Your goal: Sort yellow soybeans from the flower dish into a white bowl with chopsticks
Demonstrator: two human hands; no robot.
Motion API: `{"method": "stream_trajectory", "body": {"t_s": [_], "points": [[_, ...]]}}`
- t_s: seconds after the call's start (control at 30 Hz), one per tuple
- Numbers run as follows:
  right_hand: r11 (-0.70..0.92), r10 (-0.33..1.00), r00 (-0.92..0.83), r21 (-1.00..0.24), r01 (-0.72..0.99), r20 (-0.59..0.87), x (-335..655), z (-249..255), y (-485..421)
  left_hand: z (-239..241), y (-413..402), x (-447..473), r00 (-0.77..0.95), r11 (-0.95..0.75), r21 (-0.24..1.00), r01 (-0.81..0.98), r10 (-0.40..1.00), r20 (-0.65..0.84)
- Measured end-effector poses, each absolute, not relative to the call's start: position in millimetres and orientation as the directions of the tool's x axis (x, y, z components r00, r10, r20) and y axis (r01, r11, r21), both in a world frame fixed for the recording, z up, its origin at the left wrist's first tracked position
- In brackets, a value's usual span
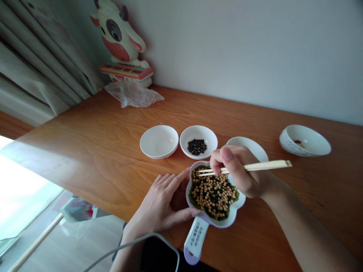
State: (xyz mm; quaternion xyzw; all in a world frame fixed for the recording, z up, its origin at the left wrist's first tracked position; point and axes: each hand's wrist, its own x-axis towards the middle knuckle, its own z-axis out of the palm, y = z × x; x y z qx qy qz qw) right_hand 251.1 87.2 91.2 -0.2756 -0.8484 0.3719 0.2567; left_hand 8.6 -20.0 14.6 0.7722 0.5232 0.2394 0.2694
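Observation:
In front of me is a handled, scallop-edged pan [239, 204], white with a lilac rim. It holds mixed beans [213, 192]: tan soybeans, black beans and small green ones around the border. My left hand [167, 202] rests against the pan's left side, fingers stretched and thumb near the handle. My right hand [241, 170] grips a pair of pale chopsticks [266, 165], their tips down among the beans at the upper left of the pan. Whether a bean sits between the tips is too small to tell.
Behind the pan stand a white bowl [159, 141], a bowl [211, 139] with black beans, and a third bowl [248, 143] partly hidden by my right hand. A deeper bowl [303, 149] is at right. A cow toy keyboard [124, 70], plastic bag [133, 94] and cable [136, 240] also show.

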Motion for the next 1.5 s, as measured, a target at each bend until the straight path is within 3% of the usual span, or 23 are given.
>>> {"method": "stream_trajectory", "body": {"t_s": [0.47,0.6,0.8,1.03,1.3,1.5], "points": [[0.56,0.695,-0.657,-0.793,0.24,0.292,258.0,105.0,84.9,13.0,-20.4,8.3,0.335,-0.296,0.668,0.682,0.939,0.075],[0.517,0.788,-0.529,-0.804,0.292,0.315,287.6,121.0,91.9,11.8,-20.9,7.7,0.321,-0.288,0.654,0.699,0.944,0.073],[0.508,0.859,-0.253,-0.679,0.531,0.445,324.5,140.8,100.1,10.9,-20.5,6.1,0.331,-0.293,0.655,0.696,0.941,0.069],[0.473,0.878,-0.318,-0.542,0.695,0.359,331.3,129.3,116.2,8.4,-21.6,4.7,0.322,-0.293,0.638,0.713,0.944,0.074],[0.433,0.901,-0.354,-0.49,0.757,0.25,329.7,117.0,126.2,7.7,-21.5,4.5,0.328,-0.3,0.624,0.721,0.942,0.074],[0.419,0.908,-0.339,-0.549,0.724,0.245,332.4,119.1,125.8,8.7,-22.2,4.4,0.329,-0.292,0.633,0.717,0.942,0.062]]}}
